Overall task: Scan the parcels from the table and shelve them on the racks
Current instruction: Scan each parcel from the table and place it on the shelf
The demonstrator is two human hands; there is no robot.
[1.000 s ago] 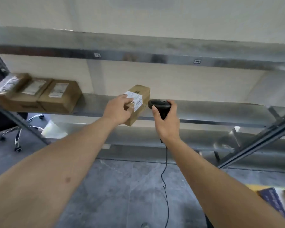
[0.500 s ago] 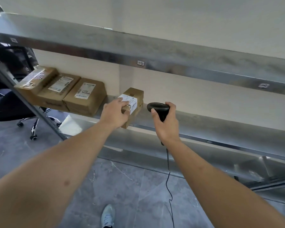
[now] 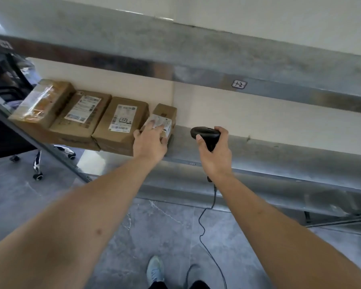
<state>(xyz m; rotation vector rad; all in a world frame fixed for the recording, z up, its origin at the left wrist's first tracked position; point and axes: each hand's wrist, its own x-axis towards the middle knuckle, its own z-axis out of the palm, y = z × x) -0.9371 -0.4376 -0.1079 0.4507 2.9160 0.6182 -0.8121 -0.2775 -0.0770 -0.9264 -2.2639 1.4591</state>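
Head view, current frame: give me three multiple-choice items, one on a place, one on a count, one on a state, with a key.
1. Where is the small parcel under the left hand?
A. on the floor
B. on the shelf, at the right end of the parcel row
C. on the upper shelf

2. How many brown parcels are on that shelf?
A. two
B. four
C. six

3. What is the right hand doing?
A. gripping the black scanner
B. hanging with nothing in it
C. pressing on a parcel

Key: 1 B, the parcel sits on the shelf beside the three larger boxes; 2 B, three larger boxes plus the small one; 3 A, fingers and thumb curl round the scanner's handle, its cable hanging below.
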